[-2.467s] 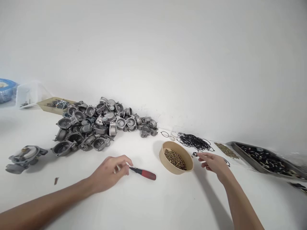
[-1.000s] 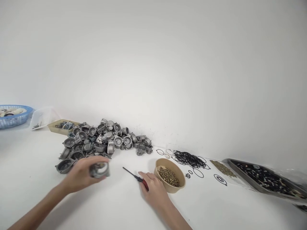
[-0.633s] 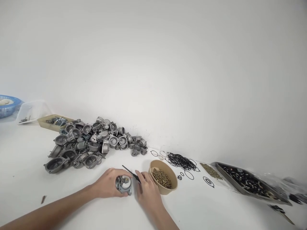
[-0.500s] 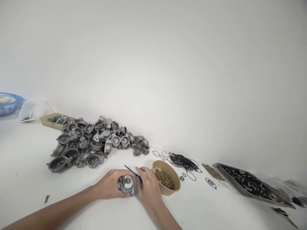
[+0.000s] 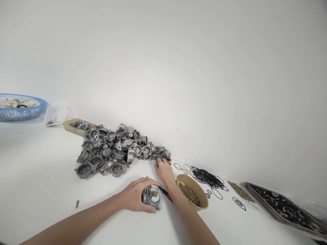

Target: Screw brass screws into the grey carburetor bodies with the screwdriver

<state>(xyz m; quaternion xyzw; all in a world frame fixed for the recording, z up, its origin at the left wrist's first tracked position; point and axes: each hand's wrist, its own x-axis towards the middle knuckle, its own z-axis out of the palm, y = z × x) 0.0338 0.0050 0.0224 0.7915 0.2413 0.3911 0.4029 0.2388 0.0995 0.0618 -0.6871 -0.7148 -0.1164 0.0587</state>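
My left hand [image 5: 134, 195] is wrapped round a carburetor body [image 5: 154, 196] low over the white table, its white float and brass parts facing up. At the right end of a heap of grey metal float bowls [image 5: 117, 165], my right hand [image 5: 165, 172] has its fingers curled over one bowl, mostly covered by them. A screwdriver with a red and black handle [image 5: 166, 194] lies between the carburetor and my right forearm, which hides part of it.
Right of my forearm stands a tan bowl [image 5: 203, 194] of brass screws. Beyond it are black rubber rings [image 5: 208, 178], small brass parts [image 5: 240, 191] and a dark tray [image 5: 270, 206]. At left are a yellow tray [image 5: 68, 128], a clear container [image 5: 60, 112] and a blue basket [image 5: 22, 114].
My right hand has let go of the screwdriver and reached forward to the end of the float bowl heap. The left hand still holds the carburetor. The view has turned slightly left.
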